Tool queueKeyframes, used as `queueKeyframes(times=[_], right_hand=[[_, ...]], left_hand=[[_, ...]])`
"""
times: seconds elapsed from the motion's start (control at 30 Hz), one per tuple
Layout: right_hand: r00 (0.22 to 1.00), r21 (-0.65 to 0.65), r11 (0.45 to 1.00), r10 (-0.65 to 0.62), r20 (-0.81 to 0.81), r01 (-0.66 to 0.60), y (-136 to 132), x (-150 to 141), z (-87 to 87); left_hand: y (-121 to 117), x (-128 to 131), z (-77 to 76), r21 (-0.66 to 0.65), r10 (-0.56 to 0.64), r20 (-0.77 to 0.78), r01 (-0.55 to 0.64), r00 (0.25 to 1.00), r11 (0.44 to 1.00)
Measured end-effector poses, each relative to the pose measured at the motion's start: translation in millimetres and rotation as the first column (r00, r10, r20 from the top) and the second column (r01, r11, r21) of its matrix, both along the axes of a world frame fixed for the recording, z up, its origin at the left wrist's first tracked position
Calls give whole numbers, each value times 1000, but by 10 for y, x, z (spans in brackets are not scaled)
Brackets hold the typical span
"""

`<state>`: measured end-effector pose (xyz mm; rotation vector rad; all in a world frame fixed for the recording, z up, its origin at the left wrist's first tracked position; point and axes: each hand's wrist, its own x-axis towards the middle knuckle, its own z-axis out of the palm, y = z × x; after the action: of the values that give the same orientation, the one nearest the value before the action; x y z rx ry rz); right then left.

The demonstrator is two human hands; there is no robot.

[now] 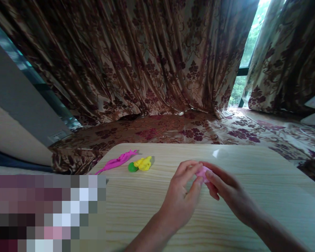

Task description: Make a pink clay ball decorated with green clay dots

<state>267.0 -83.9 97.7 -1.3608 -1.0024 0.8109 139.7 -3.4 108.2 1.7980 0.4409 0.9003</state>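
A small light pink lump of modelling clay [202, 174] is pinched between the fingertips of both hands, just above the wooden table [152, 206]. My left hand [183, 189] grips it from the left, thumb below and fingers over the top. From the other side, my right hand [227, 183] presses on it with thumb and fingers, which partly cover it. Further left on the table lie a crumpled yellow clay piece [144, 163] and a round green piece [132, 167] that touches it. Behind these stretches a long, twisted magenta piece [118, 161].
Patterned curtains [152, 59] hang beyond the table, above a ledge [194, 131] covered in similar cloth. A white object with a stand [311, 117] is at the far right. The lower left is blurred into blocks.
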Motion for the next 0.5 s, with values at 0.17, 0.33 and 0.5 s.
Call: queueKeyframes(times=[0.17, 0.33, 0.5], right_hand=[[998, 72, 997, 17, 66, -21, 13, 67, -57], [955, 141, 990, -51, 291, 10, -3, 63, -87], [909, 169, 981, -156, 386, 97, 9, -32, -109]], left_hand=[[33, 11, -18, -5, -30, -47, 30, 998, 1000], [81, -9, -10, -117, -77, -89, 67, 993, 991], [2, 0, -42, -47, 9, -160, -17, 987, 999]])
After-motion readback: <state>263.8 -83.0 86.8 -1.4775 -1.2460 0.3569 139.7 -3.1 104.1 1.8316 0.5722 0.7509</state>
